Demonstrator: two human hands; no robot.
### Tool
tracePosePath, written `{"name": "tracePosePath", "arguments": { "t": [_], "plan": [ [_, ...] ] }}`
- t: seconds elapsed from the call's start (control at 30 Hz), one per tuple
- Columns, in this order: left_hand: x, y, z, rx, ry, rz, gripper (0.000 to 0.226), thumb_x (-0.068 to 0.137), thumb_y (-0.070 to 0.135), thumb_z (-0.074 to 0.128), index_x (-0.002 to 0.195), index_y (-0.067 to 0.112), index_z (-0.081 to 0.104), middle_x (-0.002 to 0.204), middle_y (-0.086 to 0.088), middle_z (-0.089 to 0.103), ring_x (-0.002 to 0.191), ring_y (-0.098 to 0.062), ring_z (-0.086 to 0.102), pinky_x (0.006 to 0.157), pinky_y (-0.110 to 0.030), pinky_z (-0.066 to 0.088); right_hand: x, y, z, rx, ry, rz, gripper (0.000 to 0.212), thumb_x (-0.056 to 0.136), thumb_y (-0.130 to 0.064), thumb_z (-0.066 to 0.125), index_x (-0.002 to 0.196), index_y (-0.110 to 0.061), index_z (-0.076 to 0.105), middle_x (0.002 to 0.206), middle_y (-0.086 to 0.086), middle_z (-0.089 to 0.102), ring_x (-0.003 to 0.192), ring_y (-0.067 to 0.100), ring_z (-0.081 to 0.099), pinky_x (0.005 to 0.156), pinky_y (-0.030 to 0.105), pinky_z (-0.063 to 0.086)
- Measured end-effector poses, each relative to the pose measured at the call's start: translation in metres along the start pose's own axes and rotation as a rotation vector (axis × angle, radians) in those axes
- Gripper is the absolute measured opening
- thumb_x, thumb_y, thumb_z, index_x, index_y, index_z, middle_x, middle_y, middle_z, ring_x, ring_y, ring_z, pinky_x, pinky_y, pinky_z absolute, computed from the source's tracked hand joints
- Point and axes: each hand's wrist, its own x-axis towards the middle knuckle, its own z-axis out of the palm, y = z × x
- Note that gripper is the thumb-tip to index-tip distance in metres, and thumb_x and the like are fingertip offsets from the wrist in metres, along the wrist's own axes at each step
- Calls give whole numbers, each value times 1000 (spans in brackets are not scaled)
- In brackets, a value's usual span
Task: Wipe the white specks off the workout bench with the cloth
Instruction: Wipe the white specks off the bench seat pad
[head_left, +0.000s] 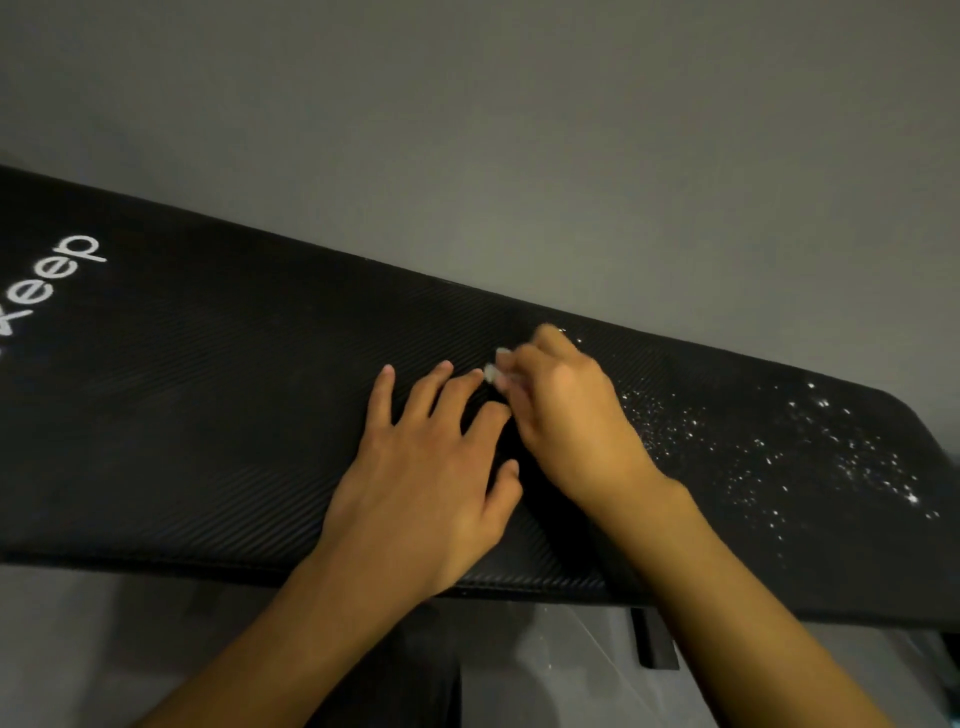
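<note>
Wall (519, 130): plain grey, filling the upper part of the view behind everything else.

Workout bench (208, 415): black padded surface with a fine diagonal ribbed texture, running across the view from upper left down to lower right, its rounded end lying at the right. White lettering (52, 280) reading "Keep" is showing at the left end.

White specks (779, 457): lying scattered over the right portion of the bench pad, thinning out toward the middle; a few more are sitting near the far edge beside the right hand.

Left hand (431, 478): resting palm down on the middle of the pad, fingers spread apart and flat, gripping nothing.

Right hand (566, 410): blurred, pressing down on the pad just beside the left hand's fingertips, its fingers curled together over the cloth.

Cloth (493, 366): a small pale bit is peeking out past the right hand's fingers, at the middle of the bench toward its far edge; the rest is hidden under the hand.
</note>
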Motion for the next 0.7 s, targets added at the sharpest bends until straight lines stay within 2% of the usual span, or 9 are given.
{"name": "tracePosePath", "arguments": {
  "t": [0.1,0.2,0.3,0.43,0.5,0.6,0.7],
  "plan": [
    [0,1,1,9,4,-10,56,93,52,31,134,25,57,150,-8,50,146,-29,38,117,-66,27,-16,12,-5,-44,11,44,22,100,-23,58,105,-5,69,100,6,56,84,28,64,72,47,55],
    [0,1,0,7,-6,-9,55,93,52,32,135,25,57,150,-9,50,145,-29,39,116,-66,28,14,20,5,-150,35,174,25,102,-24,55,106,-1,67,107,12,55,91,33,62,75,44,53],
    [-2,1,0,21,-4,-2,57,94,53,30,137,25,55,153,-8,48,147,-29,37,117,-65,26,25,13,12,-181,45,230,22,102,-19,53,107,-1,65,112,14,52,94,34,60,75,41,51],
    [-1,0,0,19,-4,-2,54,93,52,31,130,23,58,150,-9,50,145,-29,39,117,-65,28,-23,-15,4,-127,34,106,33,102,-28,41,106,-6,65,104,8,50,82,28,58,69,44,54],
    [-1,1,1,12,6,-2,53,93,51,32,130,24,59,149,-10,51,145,-30,40,116,-66,29,-43,-15,-3,-105,51,74,28,102,-26,48,107,-6,66,99,6,49,78,26,57,64,44,54],
    [-1,2,2,6,15,-2,53,93,51,32,130,23,59,149,-10,51,145,-31,41,115,-66,29,-22,6,-1,-159,66,91,23,101,-21,56,104,-1,68,100,12,52,82,33,59,70,44,54],
    [-1,1,1,-2,5,2,55,94,52,32,133,24,58,151,-10,50,145,-30,39,117,-66,27,34,30,8,-216,21,249,24,102,-19,55,107,2,66,110,18,51,93,39,59,77,42,52]
  ]
}}
